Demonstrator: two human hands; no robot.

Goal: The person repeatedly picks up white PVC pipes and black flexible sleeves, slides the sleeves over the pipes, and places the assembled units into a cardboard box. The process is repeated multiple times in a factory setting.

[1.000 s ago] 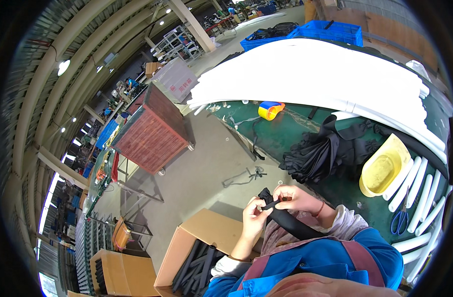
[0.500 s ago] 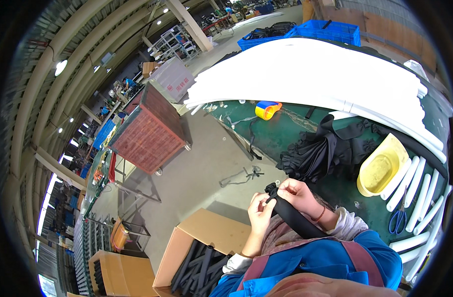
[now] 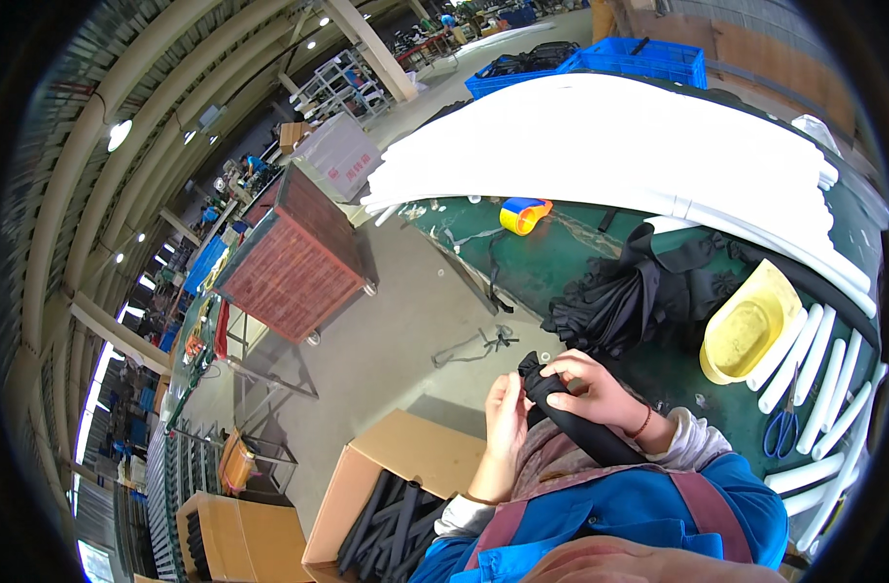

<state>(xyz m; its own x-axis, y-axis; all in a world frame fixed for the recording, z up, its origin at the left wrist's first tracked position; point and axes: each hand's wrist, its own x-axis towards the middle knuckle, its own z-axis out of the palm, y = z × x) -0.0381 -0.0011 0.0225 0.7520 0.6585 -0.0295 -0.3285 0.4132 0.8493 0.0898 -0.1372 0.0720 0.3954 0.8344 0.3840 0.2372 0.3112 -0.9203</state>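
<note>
A black fabric-covered tube [image 3: 592,437] slants across my lap, its gathered upper end pointing away from me. My right hand [image 3: 605,394] wraps round it just below that end, thumb across the top. Close against the left side of the same end is my left hand [image 3: 505,418], its fingertips pressed together in a pinch. Whatever lies between those fingertips is too small to make out. Beyond my hands, a heap of black fabric sleeves [image 3: 624,301] lies on the green table [image 3: 561,255].
A yellow plastic tub [image 3: 750,325], short white foam tubes [image 3: 821,360] and blue-handled scissors [image 3: 783,432] lie at right. Long white tubes [image 3: 600,146] cover the table's far side, behind a tape roll [image 3: 524,216]. A cardboard box [image 3: 415,449] of black tubes stands at lower left.
My right hand has gone from pinching the tube's end to wrapping round it. My left hand has drawn slightly left, off the front of the tube's end.
</note>
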